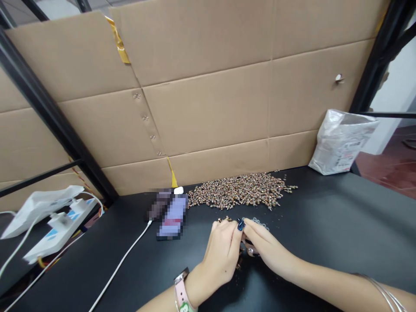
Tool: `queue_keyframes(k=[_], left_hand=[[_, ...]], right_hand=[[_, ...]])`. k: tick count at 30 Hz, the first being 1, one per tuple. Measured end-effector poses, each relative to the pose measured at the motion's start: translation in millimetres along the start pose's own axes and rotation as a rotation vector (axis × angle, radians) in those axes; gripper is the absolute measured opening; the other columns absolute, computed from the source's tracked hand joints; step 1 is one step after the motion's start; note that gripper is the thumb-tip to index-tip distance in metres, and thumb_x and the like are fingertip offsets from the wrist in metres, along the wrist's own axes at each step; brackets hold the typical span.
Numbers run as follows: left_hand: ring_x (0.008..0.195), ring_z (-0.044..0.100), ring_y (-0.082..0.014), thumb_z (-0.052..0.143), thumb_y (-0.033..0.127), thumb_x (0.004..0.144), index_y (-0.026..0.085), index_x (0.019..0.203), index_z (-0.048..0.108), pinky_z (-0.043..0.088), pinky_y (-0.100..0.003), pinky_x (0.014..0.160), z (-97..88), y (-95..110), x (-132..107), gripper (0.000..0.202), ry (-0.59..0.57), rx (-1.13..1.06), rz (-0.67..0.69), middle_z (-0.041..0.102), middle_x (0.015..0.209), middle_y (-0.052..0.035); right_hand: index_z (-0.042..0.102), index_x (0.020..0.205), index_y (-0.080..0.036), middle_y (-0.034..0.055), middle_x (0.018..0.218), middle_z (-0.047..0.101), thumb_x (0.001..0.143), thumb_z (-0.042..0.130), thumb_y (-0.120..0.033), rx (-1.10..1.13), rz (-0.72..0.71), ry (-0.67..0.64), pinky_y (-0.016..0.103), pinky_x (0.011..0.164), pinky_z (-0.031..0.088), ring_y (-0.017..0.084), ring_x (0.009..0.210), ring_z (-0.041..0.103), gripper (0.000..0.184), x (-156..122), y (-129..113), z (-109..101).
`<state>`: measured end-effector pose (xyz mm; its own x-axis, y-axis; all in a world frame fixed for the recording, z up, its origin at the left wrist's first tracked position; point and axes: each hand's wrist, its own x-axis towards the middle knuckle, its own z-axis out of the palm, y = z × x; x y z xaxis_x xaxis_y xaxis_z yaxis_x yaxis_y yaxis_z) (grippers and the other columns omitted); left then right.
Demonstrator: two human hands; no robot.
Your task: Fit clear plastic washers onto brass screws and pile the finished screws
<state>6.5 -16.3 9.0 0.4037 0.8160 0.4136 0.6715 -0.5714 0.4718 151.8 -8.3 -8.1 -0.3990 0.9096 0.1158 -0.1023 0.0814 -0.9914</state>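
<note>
My left hand (pixel 222 251) and my right hand (pixel 264 247) meet at the middle of the black table (pixel 325 225), fingertips pressed together in a pinch over small metal parts. What sits between the fingers is too small to name. A few small rings (pixel 260 222) lie just beyond my fingertips. Farther back, a long heap of small copper-coloured metal pieces (pixel 242 190) lies against the cardboard wall. A watch with a pink strap is on my left wrist, thin bangles on my right forearm.
A phone (pixel 172 214) lies left of the heap with a white cable (pixel 123 260) running toward the front edge. A white power strip (pixel 53 229) sits at far left. A white plastic bag (pixel 341 141) stands at back right. Cardboard sheets (pixel 211 95) wall the back.
</note>
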Motion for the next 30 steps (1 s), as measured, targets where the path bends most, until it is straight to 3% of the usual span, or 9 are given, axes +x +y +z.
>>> queue_keyframes(k=[7, 15, 18, 21, 24, 27, 30], left_hand=[[0.083, 0.049, -0.0181, 0.023, 0.025, 0.095, 0.021, 0.091, 0.047, 0.035, -0.033, 0.082, 6.7, -9.1, -6.6, 0.025, 0.064, 0.035, 0.067, 0.055, 0.091, -0.0046], [0.066, 0.047, -0.0144, 0.018, 0.032, 0.097, 0.020, 0.074, 0.044, 0.033, -0.026, 0.064, -1.5, -1.4, 4.2, 0.037, 0.065, -0.224, -0.175, 0.055, 0.070, 0.0007], [0.059, 0.043, -0.0136, 0.022, 0.033, 0.096, 0.020, 0.069, 0.039, 0.027, -0.026, 0.060, -7.5, -7.7, 9.1, 0.035, 0.048, -0.114, -0.221, 0.049, 0.063, 0.0027], [0.056, 0.041, -0.0134, 0.028, 0.029, 0.094, 0.019, 0.064, 0.037, 0.023, -0.028, 0.061, -9.6, -16.1, 11.6, 0.032, 0.009, 0.117, -0.199, 0.047, 0.058, 0.0033], [0.056, 0.043, -0.0137, 0.033, 0.027, 0.090, 0.018, 0.060, 0.038, 0.022, -0.029, 0.063, -8.5, -20.4, 11.7, 0.031, -0.023, 0.246, -0.196, 0.048, 0.055, 0.0032], [0.053, 0.042, -0.0127, 0.038, 0.027, 0.086, 0.018, 0.058, 0.039, 0.020, -0.029, 0.063, -6.7, -20.8, 11.5, 0.030, -0.033, 0.284, -0.223, 0.048, 0.052, 0.0041], [0.051, 0.040, -0.0117, 0.044, 0.028, 0.082, 0.018, 0.058, 0.039, 0.020, -0.028, 0.063, -6.2, -19.6, 12.1, 0.027, -0.022, 0.297, -0.240, 0.046, 0.051, 0.0053]], right_hand=[[0.036, 0.073, -0.021, -0.0049, 0.065, 0.036, 0.093, 0.034, -0.045, -0.086, -0.023, -0.027, 0.024, 0.056, 0.034, 0.011, 0.058, 0.035, 0.031, 0.0, -2.3, -2.9], [0.037, 0.078, -0.022, -0.0042, 0.067, 0.037, 0.094, 0.032, -0.037, -0.237, -0.113, -0.002, 0.024, 0.059, 0.036, 0.012, 0.062, 0.037, 0.023, -3.5, -13.2, -4.0], [0.040, 0.083, -0.021, -0.0026, 0.071, 0.042, 0.094, 0.033, -0.030, -0.474, -0.207, 0.018, 0.025, 0.060, 0.037, 0.013, 0.064, 0.040, 0.015, 0.6, -20.4, -16.3], [0.047, 0.084, -0.020, 0.0022, 0.082, 0.048, 0.089, 0.042, -0.021, -0.817, -0.346, -0.062, 0.029, 0.070, 0.039, 0.016, 0.075, 0.045, 0.007, 6.3, -29.4, -33.7], [0.052, 0.091, -0.020, 0.0049, 0.090, 0.051, 0.084, 0.049, -0.018, -0.996, -0.384, -0.114, 0.032, 0.078, 0.040, 0.019, 0.086, 0.047, 0.008, 13.0, -34.2, -53.3], [0.055, 0.091, -0.020, 0.0052, 0.090, 0.053, 0.082, 0.052, -0.019, -1.086, -0.373, -0.054, 0.032, 0.079, 0.041, 0.019, 0.087, 0.050, 0.009, 22.2, -31.7, -74.8], [0.057, 0.087, -0.019, 0.0060, 0.088, 0.054, 0.079, 0.055, -0.016, -1.226, -0.351, 0.093, 0.034, 0.081, 0.041, 0.021, 0.088, 0.051, 0.009, 32.9, -22.7, -94.4]])
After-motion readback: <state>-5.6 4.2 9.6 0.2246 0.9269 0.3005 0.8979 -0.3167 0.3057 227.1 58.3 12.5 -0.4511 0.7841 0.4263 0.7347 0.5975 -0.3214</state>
